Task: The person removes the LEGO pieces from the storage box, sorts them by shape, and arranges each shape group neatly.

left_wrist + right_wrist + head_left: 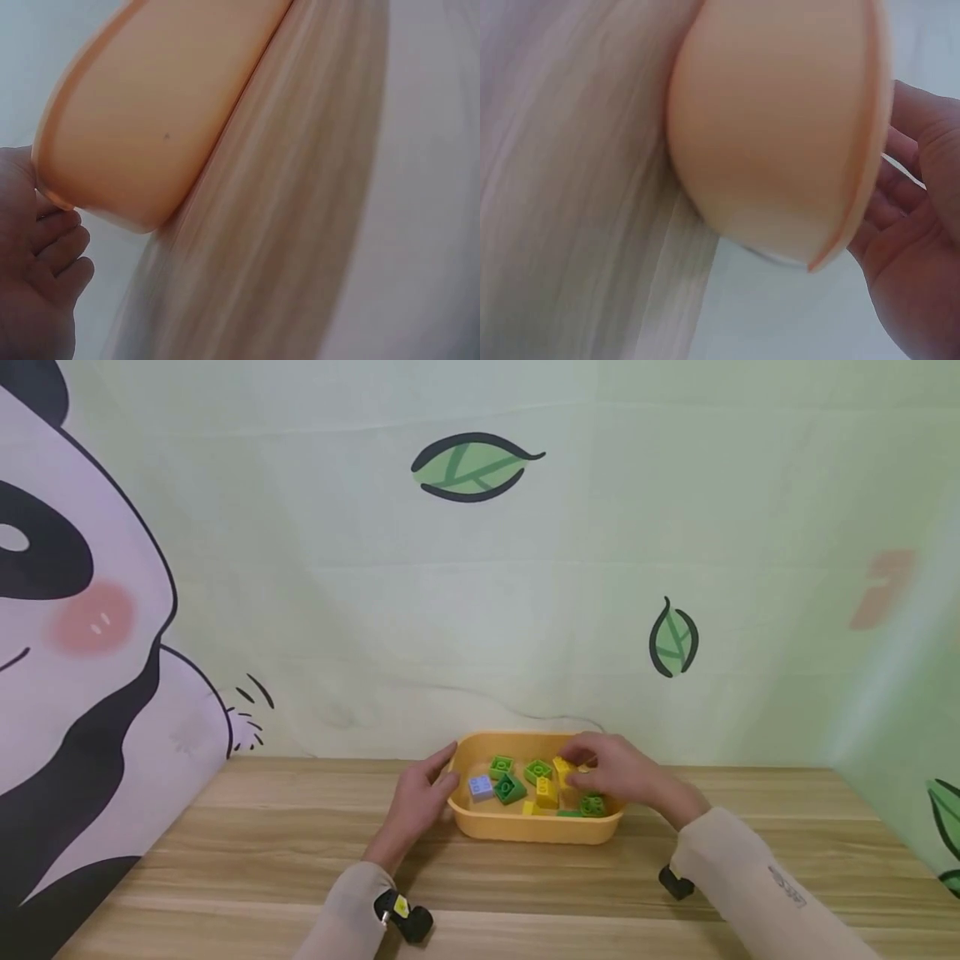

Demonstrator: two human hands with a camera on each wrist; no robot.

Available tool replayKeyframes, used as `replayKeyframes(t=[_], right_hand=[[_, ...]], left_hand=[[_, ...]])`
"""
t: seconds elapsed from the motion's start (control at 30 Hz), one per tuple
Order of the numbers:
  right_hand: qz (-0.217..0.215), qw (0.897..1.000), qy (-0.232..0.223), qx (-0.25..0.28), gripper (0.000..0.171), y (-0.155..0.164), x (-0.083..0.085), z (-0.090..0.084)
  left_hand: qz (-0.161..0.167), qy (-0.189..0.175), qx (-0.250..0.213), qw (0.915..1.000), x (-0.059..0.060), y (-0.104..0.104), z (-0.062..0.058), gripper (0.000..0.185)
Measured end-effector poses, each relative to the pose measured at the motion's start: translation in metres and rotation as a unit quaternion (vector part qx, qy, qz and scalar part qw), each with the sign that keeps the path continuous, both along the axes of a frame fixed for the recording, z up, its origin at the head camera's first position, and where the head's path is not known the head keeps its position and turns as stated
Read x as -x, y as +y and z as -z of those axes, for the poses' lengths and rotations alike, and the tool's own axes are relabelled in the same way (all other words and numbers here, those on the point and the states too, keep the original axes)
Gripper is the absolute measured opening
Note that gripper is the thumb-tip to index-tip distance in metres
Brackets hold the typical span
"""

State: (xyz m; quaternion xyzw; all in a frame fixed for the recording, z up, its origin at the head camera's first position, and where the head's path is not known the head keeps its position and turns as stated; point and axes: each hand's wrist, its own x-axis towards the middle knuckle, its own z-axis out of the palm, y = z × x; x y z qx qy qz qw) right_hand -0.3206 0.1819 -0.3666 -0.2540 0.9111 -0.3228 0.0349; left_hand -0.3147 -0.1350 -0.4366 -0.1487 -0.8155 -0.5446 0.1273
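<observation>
Bricks fill the shallow yellow plastic tray point(525, 831) that sits on the pale wooden table point(247, 827), near the table's far edge, at twelve o'clock from the person. Inside lie green studded plastic bricks point(510, 787), yellow studded plastic bricks point(547, 793) and one pale blue plastic brick point(481, 787), which rests at nine o'clock in the tray. The left hand point(420, 797) presses against the tray's left wall with its fingers only loosely bent, steadying the tray rather than gripping it. The right hand point(618, 772) reaches in over the rim at about two o'clock, fingers curled down around a yellow brick at the back point(562, 767); whether they have truly closed on it cannot be told, since the wrist views show only the tray's outer wall. To do this well, I judge the left hand should brace the tray firmly so it does not slide, while the right pinches one brick by its sides and lifts straight up, clear of its neighbours.
</observation>
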Motion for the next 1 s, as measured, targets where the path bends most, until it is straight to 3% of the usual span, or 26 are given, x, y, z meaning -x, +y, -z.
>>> replayKeyframes(t=[0.37, 0.67, 1.0], right_hand=[[0.0, 0.996, 0.051, 0.076, 0.031, -0.012, -0.022, 0.004], [0.027, 0.991, 0.04, 0.128, 0.033, -0.022, -0.041, 0.005], [0.019, 0.988, 0.064, 0.14, 0.031, -0.039, -0.051, 0.004]], left_hand=[[-0.015, -0.01, -0.003, 0.9998, -0.001, 0.002, 0.001, 0.052], [-0.022, -0.007, -0.008, 0.9997, -0.002, 0.007, 0.0, 0.052], [-0.025, -0.005, -0.013, 0.9996, -0.002, 0.006, 0.0, 0.051]])
